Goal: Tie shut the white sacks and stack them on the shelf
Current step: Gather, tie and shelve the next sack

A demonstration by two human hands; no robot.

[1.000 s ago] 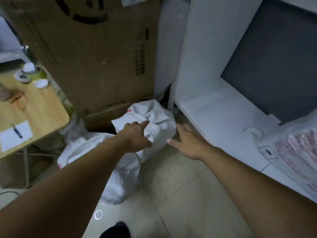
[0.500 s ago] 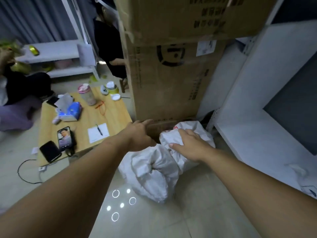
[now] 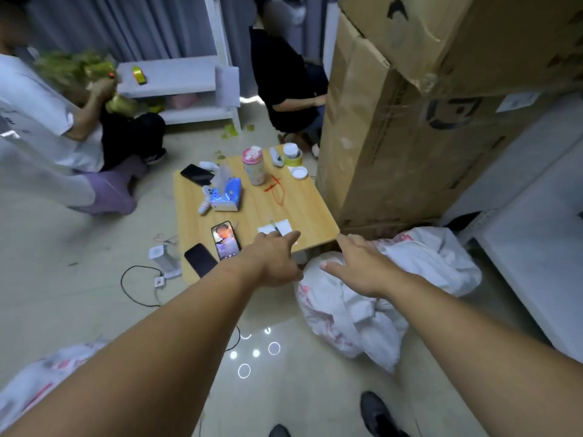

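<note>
White sacks [image 3: 378, 298] lie crumpled on the tiled floor [image 3: 79, 279], heaped at the foot of the tall cardboard boxes [image 3: 394, 137] and just left of the white shelf [image 3: 536, 247]. Red print is visible on the sack fabric. The necks appear loose; no tie can be made out. A further sack [image 3: 41, 380] lies at the lower left edge of the view.

The right hand [image 3: 362, 268] is extended over the heap, fingers spread and palm down, holding nothing; whether it touches the fabric cannot be told. The left hand [image 3: 273, 258] reaches forward at the near edge of the low wooden table [image 3: 299, 209], fingers loosely open and empty.

On the table stand a lit phone [image 3: 225, 240], a dark phone [image 3: 199, 259], a blue tissue pack [image 3: 227, 195], a pink can [image 3: 254, 165] and a slip of paper [image 3: 277, 228]. Two other persons are seated on the floor beyond the table.
</note>
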